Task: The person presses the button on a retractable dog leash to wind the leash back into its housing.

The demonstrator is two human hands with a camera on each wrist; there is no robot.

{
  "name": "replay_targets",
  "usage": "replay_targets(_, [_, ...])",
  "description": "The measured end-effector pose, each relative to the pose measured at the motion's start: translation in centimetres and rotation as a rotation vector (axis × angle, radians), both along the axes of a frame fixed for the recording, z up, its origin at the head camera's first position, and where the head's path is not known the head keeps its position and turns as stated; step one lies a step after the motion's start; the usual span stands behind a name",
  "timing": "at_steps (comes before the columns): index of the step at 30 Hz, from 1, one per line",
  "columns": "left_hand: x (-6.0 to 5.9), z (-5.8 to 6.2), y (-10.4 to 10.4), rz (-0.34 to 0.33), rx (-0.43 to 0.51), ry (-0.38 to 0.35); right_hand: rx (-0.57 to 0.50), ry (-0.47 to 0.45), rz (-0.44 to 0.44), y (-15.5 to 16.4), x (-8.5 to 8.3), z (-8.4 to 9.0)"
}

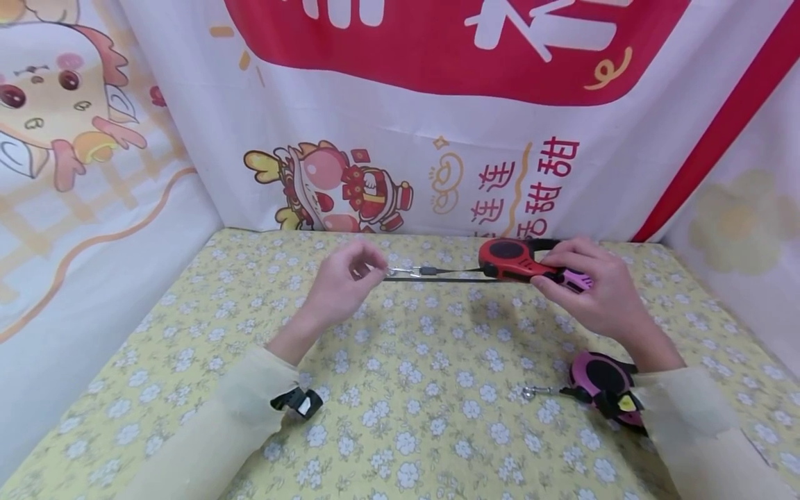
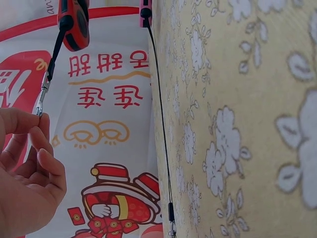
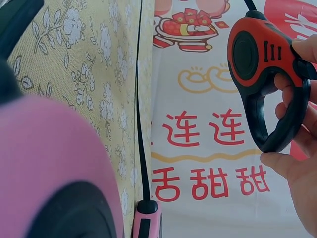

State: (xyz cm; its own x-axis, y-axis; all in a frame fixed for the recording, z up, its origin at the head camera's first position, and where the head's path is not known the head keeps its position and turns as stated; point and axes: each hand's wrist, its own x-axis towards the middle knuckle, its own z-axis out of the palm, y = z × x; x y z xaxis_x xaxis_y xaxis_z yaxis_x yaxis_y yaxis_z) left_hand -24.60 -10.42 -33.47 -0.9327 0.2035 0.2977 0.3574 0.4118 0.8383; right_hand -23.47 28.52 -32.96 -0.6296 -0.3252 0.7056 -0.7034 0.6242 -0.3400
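In the head view, at the centre right of the frame, the right hand (image 1: 594, 288) wraps its fingers round the handle of a red retractable leash (image 1: 512, 259) and holds it above the floral tablecloth (image 1: 406, 389); a pink piece (image 1: 576, 280) shows under the fingers, though what it belongs to cannot be told. Left of centre, the left hand (image 1: 344, 281) pinches the metal clip (image 1: 400, 271) at the end of the cord (image 1: 450, 272), thumb against forefinger, the other fingers curled loosely. The cord runs level between the two hands, which looks like the reason they are held apart: it appears drawn out of the housing. At the lower right, a pink retractable leash (image 1: 603, 385) lies on the cloth beside the right sleeve, its own clip pointing left. In the left wrist view, the clip (image 2: 40, 101) sits at the fingertips (image 2: 42, 124) at the left edge, with the red housing (image 2: 74, 25) at the upper left. In the right wrist view, the red leash (image 3: 262, 69) fills the upper right, fingers (image 3: 297, 163) curled through its black handle loop and the thumb near the button ridges; the pink leash (image 3: 54, 168) looms blurred at the lower left.
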Motion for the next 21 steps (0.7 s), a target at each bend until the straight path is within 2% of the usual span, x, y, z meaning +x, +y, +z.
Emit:
replay_targets(4, [0.02, -0.10, 0.10, -0.017, 0.005, -0.007, -0.005, 0.000, 0.010, -0.08, 0.05, -0.09])
replay_targets(10, [0.22, -0.05, 0.18, -0.009, 0.008, -0.005, -0.011, -0.005, 0.020, -0.22, 0.20, -0.16])
replay_targets(17, [0.33, -0.16, 0.20, 0.023, 0.010, 0.060, -0.013, -0.022, 0.006, -0.49, 0.39, -0.05])
replay_targets(21, [0.28, -0.21, 0.18, 0.015, 0.020, 0.084, 0.007, -0.028, -0.013, -0.67, 0.44, 0.07])
